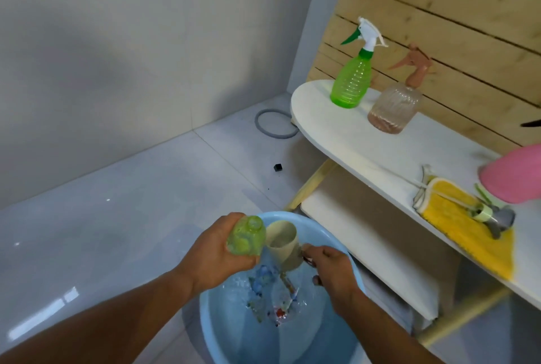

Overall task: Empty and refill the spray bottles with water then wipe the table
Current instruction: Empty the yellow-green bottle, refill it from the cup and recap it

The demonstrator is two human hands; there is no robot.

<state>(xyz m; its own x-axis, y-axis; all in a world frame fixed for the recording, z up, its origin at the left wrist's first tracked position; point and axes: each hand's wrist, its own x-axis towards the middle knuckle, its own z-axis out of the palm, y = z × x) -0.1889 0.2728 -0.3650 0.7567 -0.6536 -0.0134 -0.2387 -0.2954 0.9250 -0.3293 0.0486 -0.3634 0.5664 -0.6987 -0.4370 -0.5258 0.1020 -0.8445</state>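
My left hand (213, 249) grips a small green bottle (247, 236) with its cap off, mouth turned up toward me, over a light blue basin (210, 322) holding water. My right hand (330, 270) holds a beige cup (282, 243) by its handle, tilted with its rim against the bottle's mouth. On the white table (345, 141) stand a green spray bottle (351, 82) and a clear ribbed spray bottle (395, 106) with a brown-pink head. A loose spray head (486, 213) with its tube lies on a yellow cloth (459, 223).
A pink object (515, 176) sits at the table's right edge. A lower white shelf (366, 240) runs under the table beside the basin. On the grey floor lie a grey ring (273, 123) and a small black cube (277, 167). A wooden slat panel backs the table.
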